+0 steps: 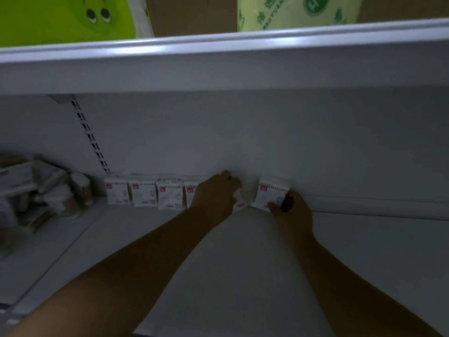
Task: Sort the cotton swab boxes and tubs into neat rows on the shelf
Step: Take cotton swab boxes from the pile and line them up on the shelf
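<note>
Several white cotton swab boxes (144,194) with red labels stand in a row against the back wall of the grey shelf (243,263). My left hand (215,195) reaches to the right end of that row and its curled fingers grip a box (239,199) that it mostly hides. My right hand (292,212) holds another white box (271,193) by its lower right corner, tilted a little, close to the back wall and just right of the left hand.
A loose heap of swab tubs and boxes (48,190) lies on the shelf at the far left. An upper shelf edge (218,64) hangs overhead with green packages (60,18) on it. A slotted upright (91,139) runs down the back wall.
</note>
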